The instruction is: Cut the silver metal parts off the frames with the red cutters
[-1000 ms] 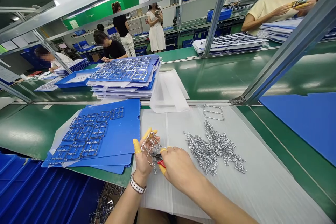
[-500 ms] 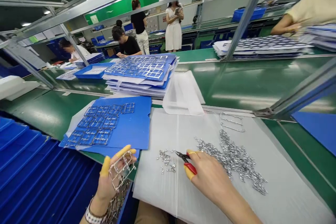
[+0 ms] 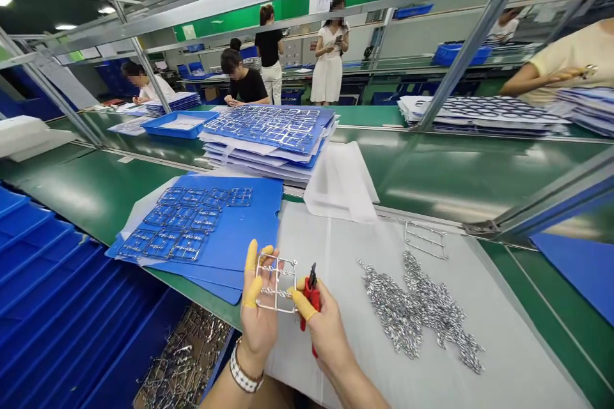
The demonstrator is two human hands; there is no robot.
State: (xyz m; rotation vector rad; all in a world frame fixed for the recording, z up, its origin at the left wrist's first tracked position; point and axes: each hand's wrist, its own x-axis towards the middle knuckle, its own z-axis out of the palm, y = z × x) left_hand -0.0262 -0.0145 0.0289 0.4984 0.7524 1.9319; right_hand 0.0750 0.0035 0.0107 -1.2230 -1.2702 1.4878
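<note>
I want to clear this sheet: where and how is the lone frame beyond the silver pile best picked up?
I'd pinch the lone frame by its right short end, from above, fingers astride the thin bar. It lies flat; its near-left corner sits close to the silver pile, while that end looks clear.

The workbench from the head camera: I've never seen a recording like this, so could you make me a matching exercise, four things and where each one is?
Things
1. Red-handled cutters
2. Pile of small silvery pieces
3. Bracelet
4. Shallow blue tray

Places
A. Around the wrist of the left hand
B. Next to the stack of sheets, across the bench
C. In the right hand
D. On the whitish sheet

Right pairs: 1-C, 2-D, 3-A, 4-B
</note>
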